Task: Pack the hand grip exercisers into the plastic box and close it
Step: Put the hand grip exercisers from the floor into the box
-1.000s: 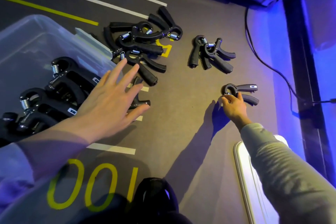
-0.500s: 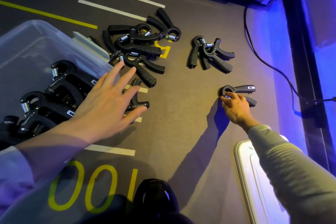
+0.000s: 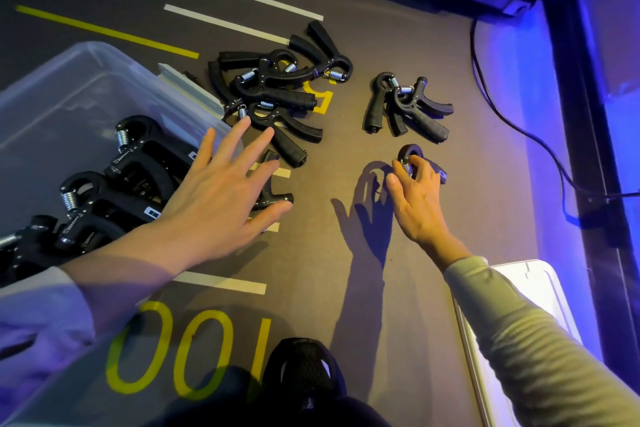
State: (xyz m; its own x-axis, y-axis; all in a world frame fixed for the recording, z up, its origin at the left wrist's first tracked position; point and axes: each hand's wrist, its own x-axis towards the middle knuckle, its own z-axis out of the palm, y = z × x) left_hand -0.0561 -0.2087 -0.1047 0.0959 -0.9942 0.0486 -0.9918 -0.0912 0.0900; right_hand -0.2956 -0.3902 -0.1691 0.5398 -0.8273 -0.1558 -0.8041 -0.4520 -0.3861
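Gripping a lone hand grip exerciser point(image 3: 414, 158) at its spring end with the right hand point(image 3: 414, 199), fingers curled round it, handles pointing away to the right on the floor. Hovering spread and slack, left hand point(image 3: 221, 194) over another exerciser point(image 3: 273, 184) beside the plastic box point(image 3: 86, 80), several already inside.

Yellow "100" point(image 3: 188, 354) on the dark floor point(image 3: 346, 288), upside down to the camera.

Translucent plastic box point(image 3: 104, 62); seemingly matt black exercisers point(image 3: 277, 87).
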